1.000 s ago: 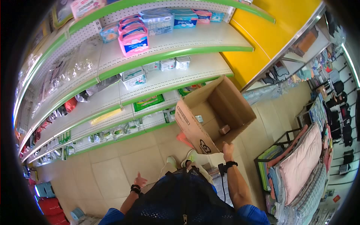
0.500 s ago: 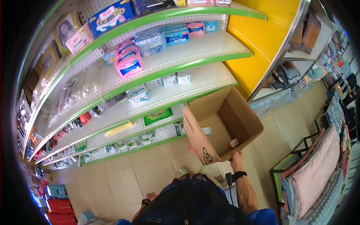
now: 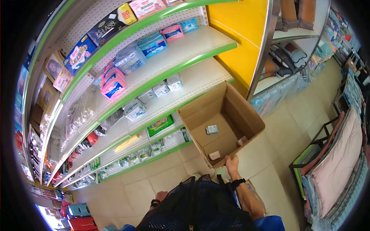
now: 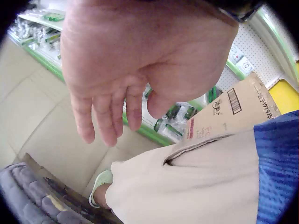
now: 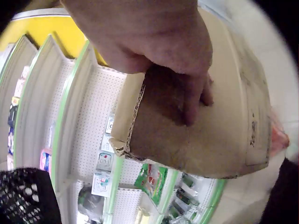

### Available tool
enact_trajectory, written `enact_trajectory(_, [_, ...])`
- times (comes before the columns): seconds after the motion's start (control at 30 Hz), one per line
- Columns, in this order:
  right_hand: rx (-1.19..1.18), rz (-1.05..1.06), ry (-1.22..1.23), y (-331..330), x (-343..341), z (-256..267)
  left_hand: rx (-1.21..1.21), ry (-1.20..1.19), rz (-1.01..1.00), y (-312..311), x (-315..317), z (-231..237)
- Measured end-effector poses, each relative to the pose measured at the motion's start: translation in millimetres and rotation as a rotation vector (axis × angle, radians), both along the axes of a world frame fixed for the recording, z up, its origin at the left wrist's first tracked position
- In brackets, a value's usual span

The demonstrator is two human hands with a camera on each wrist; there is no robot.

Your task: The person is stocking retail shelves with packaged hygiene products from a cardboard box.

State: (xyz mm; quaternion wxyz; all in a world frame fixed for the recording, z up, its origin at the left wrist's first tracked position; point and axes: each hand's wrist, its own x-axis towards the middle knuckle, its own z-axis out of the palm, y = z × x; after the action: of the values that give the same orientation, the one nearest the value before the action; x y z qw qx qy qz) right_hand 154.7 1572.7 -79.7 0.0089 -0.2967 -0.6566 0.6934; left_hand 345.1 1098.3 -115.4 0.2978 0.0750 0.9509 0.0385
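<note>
An open cardboard box (image 3: 208, 125) stands tilted in front of the shelves in the head view, with a small white-and-grey pack (image 3: 211, 129) and two small pinkish packs, one at the near corner (image 3: 214, 155), inside. My right hand (image 3: 232, 166) grips the box's near edge; in the right wrist view the fingers (image 5: 190, 100) of that hand lie against the cardboard (image 5: 187, 144). My left hand (image 3: 161, 195) hangs low beside my body, and the left wrist view shows it (image 4: 145, 56) with relaxed, empty fingers, the box's printed side (image 4: 229, 105) beyond it.
Green-edged shelves (image 3: 185, 63) with pink, blue and white packs run along the left and front. A yellow panel (image 3: 246, 34) ends them. At the right stands a rack of folded bedding and a pink pillow (image 3: 337, 165). Tiled floor (image 3: 285, 154) lies between.
The head view has turned toward the right, showing more of the upper shelf packs. The box's opening faces me more, so its inside packs show better. My left hand has drawn in near my body.
</note>
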Motion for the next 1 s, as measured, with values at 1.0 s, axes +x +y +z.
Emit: enact_trajectory(1.0, [0.516, -0.007, -0.132, -14.6, -8.2, 48.4, 0.273, -0.075, -0.244, -64.2, -205.3, -62.1])
